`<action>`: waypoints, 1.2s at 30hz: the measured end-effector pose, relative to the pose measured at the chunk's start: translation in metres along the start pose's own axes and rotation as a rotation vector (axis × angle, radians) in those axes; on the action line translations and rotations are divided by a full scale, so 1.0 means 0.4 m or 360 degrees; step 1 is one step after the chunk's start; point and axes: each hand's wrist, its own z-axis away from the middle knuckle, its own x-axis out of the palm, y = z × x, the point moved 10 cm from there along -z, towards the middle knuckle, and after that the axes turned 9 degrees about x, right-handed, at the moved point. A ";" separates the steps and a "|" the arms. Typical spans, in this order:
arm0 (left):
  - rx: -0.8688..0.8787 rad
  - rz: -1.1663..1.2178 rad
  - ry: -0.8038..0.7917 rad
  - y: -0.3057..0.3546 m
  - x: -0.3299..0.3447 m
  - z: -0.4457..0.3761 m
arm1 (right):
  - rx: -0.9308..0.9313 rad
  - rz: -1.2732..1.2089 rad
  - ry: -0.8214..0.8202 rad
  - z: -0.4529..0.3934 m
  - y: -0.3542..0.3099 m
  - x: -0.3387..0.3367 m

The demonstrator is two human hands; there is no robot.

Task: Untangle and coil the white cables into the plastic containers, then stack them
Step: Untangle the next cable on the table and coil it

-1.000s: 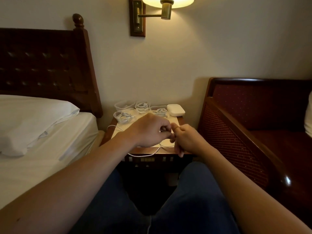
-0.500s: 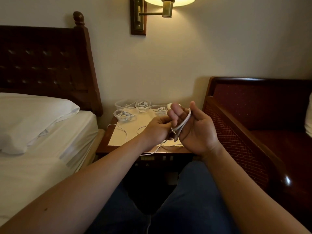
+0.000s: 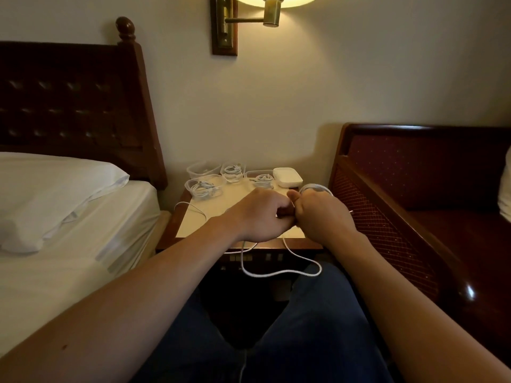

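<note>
I have both hands meeting over the tabletop (image 3: pixel 193 222). My left hand (image 3: pixel 260 217) is curled, pinching the white cable (image 3: pixel 279 273) against my right hand (image 3: pixel 322 217), whose fingers are wrapped by coiled turns of it at their 12 o'clock side. A slack loop hangs toward 6 o'clock, below the tabletop edge. At 11 o'clock from my hands sit four clear plastic containers (image 3: pixel 203 187), three holding coiled cables, and at 12 o'clock a white lidded box (image 3: pixel 287 176).
</note>
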 end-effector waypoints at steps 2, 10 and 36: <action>0.0093 0.0034 0.0120 -0.001 -0.023 -0.002 | 0.0118 -0.0357 -0.0470 0.011 0.020 0.053; -0.0023 0.0450 0.0431 -0.060 -0.035 0.016 | 0.0406 -0.2511 -0.1712 0.115 -0.073 0.149; -0.0581 0.0714 -0.0371 -0.061 0.087 0.104 | -0.0123 -0.0281 0.0141 0.038 -0.088 0.020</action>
